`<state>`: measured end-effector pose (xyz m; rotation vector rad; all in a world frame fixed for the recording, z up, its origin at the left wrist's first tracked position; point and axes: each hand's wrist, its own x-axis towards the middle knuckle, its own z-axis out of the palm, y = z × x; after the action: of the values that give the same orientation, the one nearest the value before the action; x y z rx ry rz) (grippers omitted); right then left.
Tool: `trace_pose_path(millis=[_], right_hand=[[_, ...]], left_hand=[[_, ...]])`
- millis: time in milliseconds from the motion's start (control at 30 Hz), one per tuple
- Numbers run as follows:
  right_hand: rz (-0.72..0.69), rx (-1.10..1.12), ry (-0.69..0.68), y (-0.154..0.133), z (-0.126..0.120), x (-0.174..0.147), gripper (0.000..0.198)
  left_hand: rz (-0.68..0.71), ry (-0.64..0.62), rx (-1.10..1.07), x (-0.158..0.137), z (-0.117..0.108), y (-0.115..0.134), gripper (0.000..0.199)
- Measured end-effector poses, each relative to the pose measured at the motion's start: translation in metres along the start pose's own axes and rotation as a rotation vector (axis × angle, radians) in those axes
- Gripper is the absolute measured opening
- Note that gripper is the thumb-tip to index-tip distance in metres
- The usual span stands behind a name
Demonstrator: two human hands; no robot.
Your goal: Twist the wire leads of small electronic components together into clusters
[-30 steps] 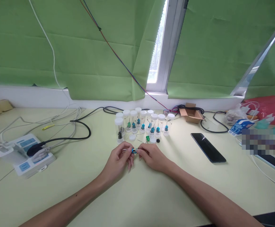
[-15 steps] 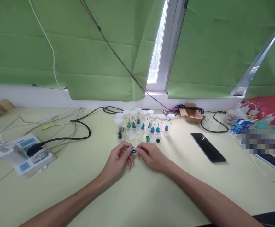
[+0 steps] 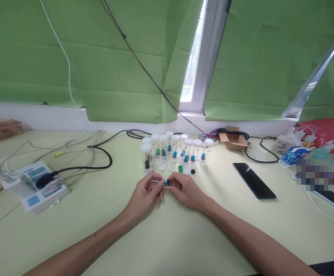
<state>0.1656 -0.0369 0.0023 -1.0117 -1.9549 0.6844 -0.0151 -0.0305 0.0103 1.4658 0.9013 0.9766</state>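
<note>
Over the near-middle of the table my left hand (image 3: 148,190) is closed, thumb and fingers pinching a small blue and black part (image 3: 166,183) with a thin metal rod. My right hand (image 3: 185,190) meets it from the other side, its fingertips closed on the part's black end. The part's fine detail is too small to make out. Just beyond my hands lie a small green piece (image 3: 180,168), a black round piece (image 3: 193,171) and white caps (image 3: 161,167). Behind them stand several clear tubes (image 3: 146,158) with white lids, holding rods with blue, green or black pieces.
A power strip (image 3: 42,188) with plugs and cables lies left. To the right are a black phone (image 3: 253,181), an open cardboard box (image 3: 233,138) and a blue-white packet (image 3: 294,156). Another person's hand (image 3: 2,127) is at the far left.
My right fingertips have come onto the black end of the part, which shows more plainly between my hands. The other person's hand has moved further into view. The view has shifted slightly.
</note>
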Motion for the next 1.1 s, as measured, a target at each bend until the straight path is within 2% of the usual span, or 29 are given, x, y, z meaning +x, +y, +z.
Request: trace_pose_path(millis=[367,633,1100], right_hand=[[-0.003,0.031,-0.009,-0.0009,-0.0002,-0.0004,0.005],[0.005,0.021,-0.011,0.0002,0.0015,-0.0008,0.009],[0.036,-0.001,-0.032,0.0015,0.0022,-0.0001,0.012]], left_hand=[[-0.008,-0.014,0.046,-0.0016,0.0019,0.0042,0.025],[-0.02,0.011,0.066,-0.0019,0.0015,0.0041,0.026],[-0.003,-0.076,0.122,-0.002,-0.0009,-0.0031,0.022]])
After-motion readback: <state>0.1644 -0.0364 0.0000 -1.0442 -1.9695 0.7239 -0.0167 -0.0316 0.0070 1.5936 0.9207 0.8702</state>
